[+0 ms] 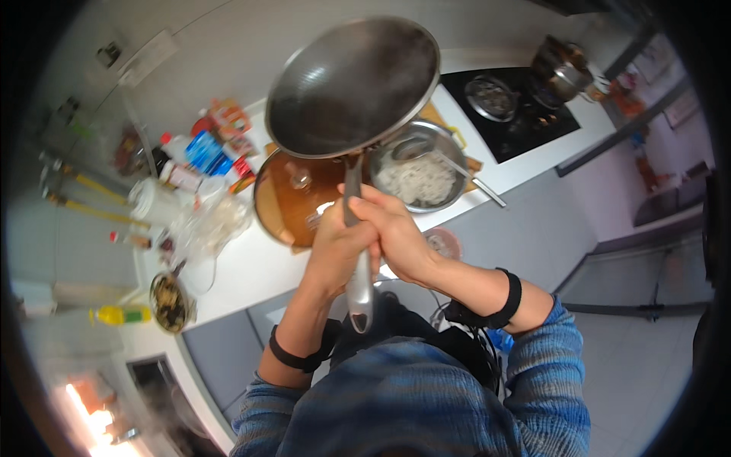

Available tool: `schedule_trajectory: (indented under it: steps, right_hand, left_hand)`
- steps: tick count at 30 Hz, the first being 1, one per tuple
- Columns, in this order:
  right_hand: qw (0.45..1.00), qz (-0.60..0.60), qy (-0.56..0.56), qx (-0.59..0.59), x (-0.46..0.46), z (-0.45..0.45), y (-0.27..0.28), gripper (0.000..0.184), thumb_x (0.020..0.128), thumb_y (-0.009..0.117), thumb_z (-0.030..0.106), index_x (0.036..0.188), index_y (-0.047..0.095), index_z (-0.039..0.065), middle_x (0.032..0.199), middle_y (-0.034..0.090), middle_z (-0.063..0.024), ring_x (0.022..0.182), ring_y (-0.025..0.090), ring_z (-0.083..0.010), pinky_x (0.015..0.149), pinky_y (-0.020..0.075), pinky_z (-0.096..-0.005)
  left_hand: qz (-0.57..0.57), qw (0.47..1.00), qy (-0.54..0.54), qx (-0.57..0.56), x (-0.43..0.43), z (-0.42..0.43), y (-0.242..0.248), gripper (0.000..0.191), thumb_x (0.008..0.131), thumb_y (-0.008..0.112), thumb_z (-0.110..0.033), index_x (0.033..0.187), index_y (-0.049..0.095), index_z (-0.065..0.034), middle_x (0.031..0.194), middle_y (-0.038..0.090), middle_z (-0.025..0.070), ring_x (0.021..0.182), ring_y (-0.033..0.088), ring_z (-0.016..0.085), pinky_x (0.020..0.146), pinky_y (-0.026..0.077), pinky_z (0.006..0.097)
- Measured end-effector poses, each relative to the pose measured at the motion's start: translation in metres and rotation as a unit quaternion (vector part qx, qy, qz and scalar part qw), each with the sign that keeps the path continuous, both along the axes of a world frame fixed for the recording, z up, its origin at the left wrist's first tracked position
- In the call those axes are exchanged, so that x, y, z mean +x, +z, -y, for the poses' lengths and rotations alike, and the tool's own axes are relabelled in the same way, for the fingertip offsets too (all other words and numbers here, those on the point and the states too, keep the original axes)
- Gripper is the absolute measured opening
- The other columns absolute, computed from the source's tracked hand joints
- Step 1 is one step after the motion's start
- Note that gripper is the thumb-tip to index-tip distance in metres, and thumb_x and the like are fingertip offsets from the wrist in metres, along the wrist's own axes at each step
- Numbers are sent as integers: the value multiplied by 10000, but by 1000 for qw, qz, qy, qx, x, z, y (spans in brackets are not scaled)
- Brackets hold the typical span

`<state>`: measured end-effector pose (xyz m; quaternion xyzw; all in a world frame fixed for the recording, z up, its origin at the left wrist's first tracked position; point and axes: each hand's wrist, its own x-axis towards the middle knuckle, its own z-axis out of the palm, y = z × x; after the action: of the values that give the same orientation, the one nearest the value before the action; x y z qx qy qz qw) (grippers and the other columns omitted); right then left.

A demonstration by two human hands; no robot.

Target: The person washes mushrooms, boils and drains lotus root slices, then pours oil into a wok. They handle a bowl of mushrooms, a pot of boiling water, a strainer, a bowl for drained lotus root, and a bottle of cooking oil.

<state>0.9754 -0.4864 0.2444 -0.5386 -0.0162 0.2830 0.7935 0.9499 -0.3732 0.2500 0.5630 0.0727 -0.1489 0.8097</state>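
Observation:
A dark wok (pixel 354 85) is held up and tilted over the counter, its inside in view. Both hands grip its long metal handle: my left hand (pixel 340 245) lower down, my right hand (pixel 400 237) nearer the wok. Beneath and left of the wok, a wide round vessel (pixel 256 205) holds brown liquid; whether the wok touches it cannot be told. To the right, a steel bowl (pixel 460 197) contains a pale, lumpy food (pixel 420 177). A metal ladle (pixel 474 181) rests in that bowl, its handle sticking out over the rim.
A black cooktop (pixel 502 140) at the right bears a pot (pixel 571 77). Packets, bottles and a clear plastic bag (pixel 220 225) crowd the counter's left part. Nearer stand a bowl of dark food (pixel 171 303) and a yellow bottle (pixel 123 315). A pink container (pixel 444 243) is below the counter edge.

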Motion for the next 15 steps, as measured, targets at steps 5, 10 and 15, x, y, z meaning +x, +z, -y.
schedule_trajectory:
  steps: [5,10,15]
  right_hand:
    - [995,-16,-96,-26,34,72,-4,346,967,433,222,1208,508,-15,665,535,-27,378,414,-77,342,366,-207]
    - [981,-9,-189,40,76,149,-29,245,976,448,211,1029,559,-1,642,560,-43,370,462,-109,334,405,-232]
    - [984,-16,-166,63,129,254,-60,314,977,451,200,1169,540,-31,785,599,-39,416,463,-55,336,422,-221]
  left_hand:
    - [19,987,-131,-88,65,64,-19,118,808,471,-33,909,493,24,574,537,65,410,515,139,363,427,258]
    - [29,977,-194,-86,116,146,-38,64,809,478,-29,844,515,9,582,546,68,418,516,139,369,422,260]
    - [6,983,-176,-44,163,248,-55,49,788,506,-22,767,536,10,586,544,66,437,511,136,402,408,266]
